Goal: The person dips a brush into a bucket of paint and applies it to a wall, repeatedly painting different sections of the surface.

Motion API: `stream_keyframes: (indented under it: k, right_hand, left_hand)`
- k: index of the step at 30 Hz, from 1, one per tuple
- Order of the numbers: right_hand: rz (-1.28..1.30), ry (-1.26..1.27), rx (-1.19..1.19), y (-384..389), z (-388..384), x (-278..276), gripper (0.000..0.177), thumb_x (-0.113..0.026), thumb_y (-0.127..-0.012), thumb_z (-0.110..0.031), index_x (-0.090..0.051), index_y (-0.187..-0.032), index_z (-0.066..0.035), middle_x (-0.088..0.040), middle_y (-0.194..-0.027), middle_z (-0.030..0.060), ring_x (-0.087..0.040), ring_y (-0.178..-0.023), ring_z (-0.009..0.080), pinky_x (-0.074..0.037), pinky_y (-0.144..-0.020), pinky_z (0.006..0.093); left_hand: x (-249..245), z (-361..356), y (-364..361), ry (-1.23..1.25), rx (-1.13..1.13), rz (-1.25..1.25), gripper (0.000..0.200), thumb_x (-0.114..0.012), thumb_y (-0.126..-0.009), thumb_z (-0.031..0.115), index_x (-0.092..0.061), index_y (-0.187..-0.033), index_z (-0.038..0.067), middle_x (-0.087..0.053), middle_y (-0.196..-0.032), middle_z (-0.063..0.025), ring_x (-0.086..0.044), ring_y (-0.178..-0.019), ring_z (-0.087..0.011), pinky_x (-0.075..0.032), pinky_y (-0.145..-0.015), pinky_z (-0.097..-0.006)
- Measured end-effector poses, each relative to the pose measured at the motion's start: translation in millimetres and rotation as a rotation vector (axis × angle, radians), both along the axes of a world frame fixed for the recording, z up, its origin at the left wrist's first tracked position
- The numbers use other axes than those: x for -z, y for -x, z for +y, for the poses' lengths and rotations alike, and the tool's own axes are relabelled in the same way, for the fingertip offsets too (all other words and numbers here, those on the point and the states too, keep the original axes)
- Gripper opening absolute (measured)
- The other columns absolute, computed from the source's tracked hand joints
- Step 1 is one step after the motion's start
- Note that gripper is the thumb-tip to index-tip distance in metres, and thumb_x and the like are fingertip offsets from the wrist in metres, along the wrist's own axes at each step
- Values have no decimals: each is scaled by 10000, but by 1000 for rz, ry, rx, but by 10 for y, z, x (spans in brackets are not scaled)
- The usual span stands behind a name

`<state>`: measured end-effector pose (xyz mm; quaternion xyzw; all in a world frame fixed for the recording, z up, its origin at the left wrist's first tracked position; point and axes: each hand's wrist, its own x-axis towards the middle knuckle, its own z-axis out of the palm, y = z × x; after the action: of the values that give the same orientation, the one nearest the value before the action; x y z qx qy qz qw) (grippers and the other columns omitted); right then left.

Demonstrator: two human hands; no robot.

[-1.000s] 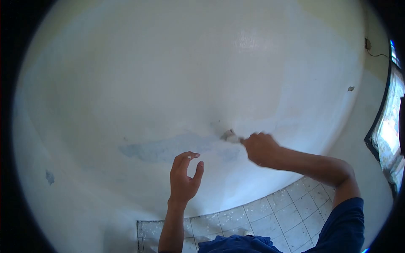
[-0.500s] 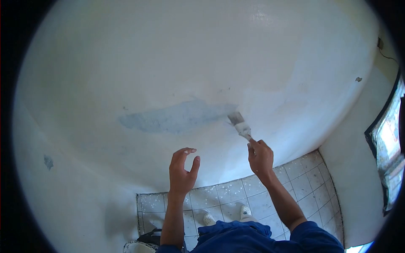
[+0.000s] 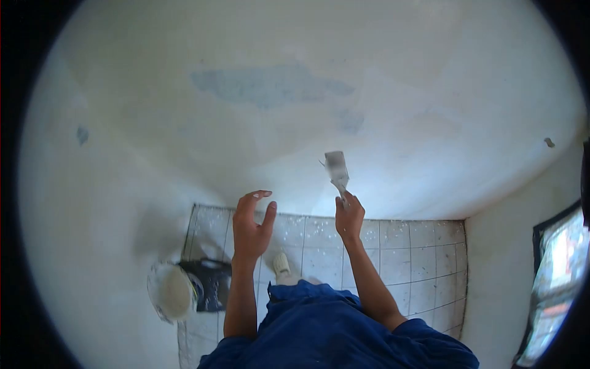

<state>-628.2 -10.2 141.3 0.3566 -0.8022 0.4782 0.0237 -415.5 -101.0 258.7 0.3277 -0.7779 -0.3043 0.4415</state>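
My right hand (image 3: 350, 218) is closed round the handle of a paintbrush (image 3: 336, 166), its pale, paint-smeared bristles pointing up in front of the wall (image 3: 430, 80). My left hand (image 3: 252, 224) is held up with thumb and fingers apart and nothing between them; white specks mark a fingertip. Above both hands, a long blue-grey patch (image 3: 264, 85) shows on the whitish wall, with a smaller faint patch (image 3: 349, 120) below its right end. Whether the bristles touch the wall cannot be made out.
At the lower left stands a bucket (image 3: 174, 294) of pale paint beside a black container (image 3: 212, 284). White-spattered tiles (image 3: 393, 246) cover the floor, and one shoe (image 3: 281, 263) shows. A covered window (image 3: 556, 277) is at the right.
The view has tilted down, so the patch sits higher and more floor and the bucket show. The brush has moved away from the long patch's right end, downward.
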Motion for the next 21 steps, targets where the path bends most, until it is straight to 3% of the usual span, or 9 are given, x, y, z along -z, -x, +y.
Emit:
stream_keyframes:
  k: [3, 6, 12, 19, 21]
  right_hand:
    - [-266, 26, 14, -234, 638, 225, 283, -596, -867, -161, -614, -1098, 2, -640, -810, 175, -614, -719, 245, -466, -633, 372]
    - [-542, -79, -23, -368, 1120, 38, 324, -594, -881, -183, -595, -1141, 8, -627, -734, 113, -543, -662, 109, -427, -577, 303]
    - [-607, 1, -154, -606, 1593, 50, 360, -600, -878, -200, -573, -1192, -25, -610, -708, 83, -516, -612, 118, -422, -561, 293]
    - [-679, -209, -385, -914, 1709, 81, 384, -625, -854, -250, -595, -1161, -20, -609, -691, 48, -519, -591, 105, -408, -563, 266]
    - [-718, -157, -424, -1049, 1695, 98, 361, -634, -850, -247, -608, -1134, -25, -603, -685, 35, -502, -575, 90, -394, -540, 251]
  left_hand:
    - [272, 503, -180, -89, -83, -78, 195, -621, -836, 121, -608, -996, 12, -630, -1011, -139, -594, -979, -289, -439, -867, -354]
    - [328, 955, -276, -146, -127, -165, 203, -624, -838, 130, -609, -1003, 14, -633, -1012, -141, -596, -990, -292, -431, -877, -350]
    - [538, 1652, -723, -237, -233, -278, 216, -626, -842, 166, -623, -997, 15, -622, -1031, -148, -564, -1012, -316, -428, -884, -388]
    - [614, 1910, -1204, -249, -268, -335, 244, -607, -856, 182, -612, -1031, 12, -615, -1044, -162, -556, -1019, -332, -421, -897, -394]
    - [595, 1947, -1365, -223, -270, -323, 251, -607, -856, 189, -610, -1038, 15, -611, -1055, -161, -551, -1026, -332, -418, -901, -394]
